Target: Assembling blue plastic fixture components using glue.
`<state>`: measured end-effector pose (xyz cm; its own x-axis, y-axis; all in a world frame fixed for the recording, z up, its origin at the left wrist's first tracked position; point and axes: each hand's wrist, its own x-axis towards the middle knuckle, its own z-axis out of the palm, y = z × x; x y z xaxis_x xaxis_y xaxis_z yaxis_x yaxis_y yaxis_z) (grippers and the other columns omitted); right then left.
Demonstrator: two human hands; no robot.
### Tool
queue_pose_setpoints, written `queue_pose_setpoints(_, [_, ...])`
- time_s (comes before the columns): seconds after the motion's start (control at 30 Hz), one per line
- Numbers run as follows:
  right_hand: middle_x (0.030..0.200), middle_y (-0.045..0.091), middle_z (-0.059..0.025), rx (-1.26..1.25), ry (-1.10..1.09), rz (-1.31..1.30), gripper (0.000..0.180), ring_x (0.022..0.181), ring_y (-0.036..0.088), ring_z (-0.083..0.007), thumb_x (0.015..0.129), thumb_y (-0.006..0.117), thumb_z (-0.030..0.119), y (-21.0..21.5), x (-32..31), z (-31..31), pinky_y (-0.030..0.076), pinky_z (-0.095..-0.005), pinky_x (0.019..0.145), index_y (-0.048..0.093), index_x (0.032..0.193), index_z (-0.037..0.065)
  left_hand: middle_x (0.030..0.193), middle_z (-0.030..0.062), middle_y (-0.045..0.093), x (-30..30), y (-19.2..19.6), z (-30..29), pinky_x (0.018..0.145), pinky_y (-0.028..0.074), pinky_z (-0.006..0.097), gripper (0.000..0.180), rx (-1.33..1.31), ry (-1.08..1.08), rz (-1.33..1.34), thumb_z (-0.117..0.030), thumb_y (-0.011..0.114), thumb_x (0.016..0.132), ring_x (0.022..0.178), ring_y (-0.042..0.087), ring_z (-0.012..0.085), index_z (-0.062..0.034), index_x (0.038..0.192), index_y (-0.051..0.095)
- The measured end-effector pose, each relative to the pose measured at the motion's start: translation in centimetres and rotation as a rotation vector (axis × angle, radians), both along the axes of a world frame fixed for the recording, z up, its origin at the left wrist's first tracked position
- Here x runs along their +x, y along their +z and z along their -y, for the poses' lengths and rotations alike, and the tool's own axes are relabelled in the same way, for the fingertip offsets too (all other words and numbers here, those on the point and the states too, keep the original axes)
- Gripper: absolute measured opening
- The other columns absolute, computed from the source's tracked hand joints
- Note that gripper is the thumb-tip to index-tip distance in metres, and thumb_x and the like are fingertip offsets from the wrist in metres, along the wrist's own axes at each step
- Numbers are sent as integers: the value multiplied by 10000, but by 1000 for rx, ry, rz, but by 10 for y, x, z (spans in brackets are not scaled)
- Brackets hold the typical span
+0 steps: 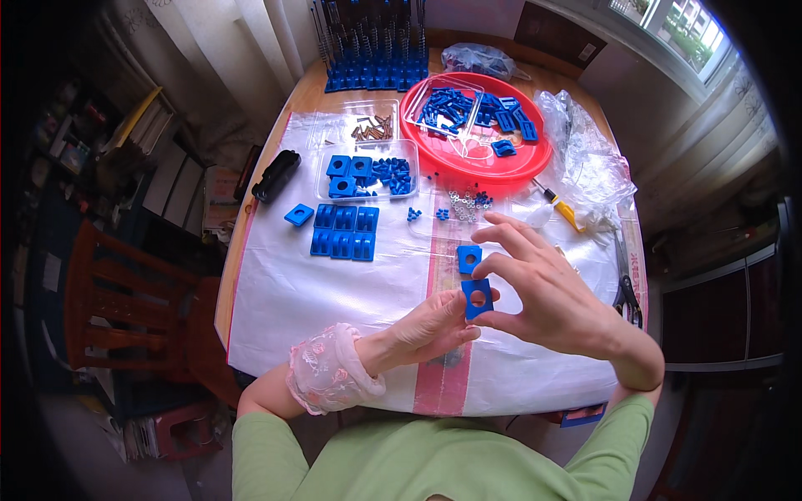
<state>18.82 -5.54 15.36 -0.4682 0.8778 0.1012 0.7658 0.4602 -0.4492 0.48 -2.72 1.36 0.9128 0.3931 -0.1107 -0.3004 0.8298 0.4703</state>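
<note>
A small blue square plate with a round hole [479,285] is held over the front middle of the table. My left hand [424,328] pinches its left side, the thumb lying along the edge. From the right, my right hand [555,292] closes thumb and index finger on the same plate, while its other fingers stay raised. Just beyond lies a second blue holed plate [463,253] on the white sheet. Farther off are small white rings [464,207] and tiny blue pieces [442,215].
Blue arched parts [344,232] stand in rows at left, near a clear box [416,171] of blue parts. A red round tray [526,171] carries more. A yellow-handled screwdriver [570,215], black-handled scissors [628,299] and crumpled plastic [585,159] lie at right.
</note>
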Motion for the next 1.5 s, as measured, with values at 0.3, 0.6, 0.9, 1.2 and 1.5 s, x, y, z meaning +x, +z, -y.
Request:
queue_pose_setpoints(0.3, [1328,511,-116,29,-88,-159,362,1387,366,-374,668,852,124,-17,0,10,384,-488,1077,651,967,89,1263,-31,536,0,-6,-1,821,427,242,507,22,-38,15,-510,667,866,1044,515,43,-172,1230,564])
queue_pose_setpoints(0.6, [1246,532,-150,58,-108,-169,315,1318,428,-373,663,823,92,-17,2,10,411,-456,1039,649,919,31,1145,2,544,-4,-4,-7,889,441,299,547,-29,-124,-36,-533,597,911,1024,519,93,-133,1274,509])
queue_pose_setpoints(0.9, [1218,532,-144,146,-253,-104,314,1213,495,-333,659,805,73,-8,22,13,428,-413,1002,652,926,14,842,148,658,-56,62,-64,669,516,382,83,1804,770,-1281,-82,668,879,739,654,308,-1,899,668])
queue_pose_setpoints(1.2, [1229,529,-158,131,-215,-64,303,1211,489,-325,689,782,92,-15,21,10,443,-394,987,653,944,-5,862,122,640,-67,36,-79,715,518,377,297,1829,496,-1823,-256,809,779,821,648,282,-4,845,667])
queue_pose_setpoints(1.5, [1242,526,-128,89,-217,-75,359,1281,464,-342,650,830,62,-21,20,7,432,-428,1028,624,944,52,872,121,623,-62,28,-72,741,511,374,268,1822,389,-1652,-197,826,746,843,635,274,-8,854,669])
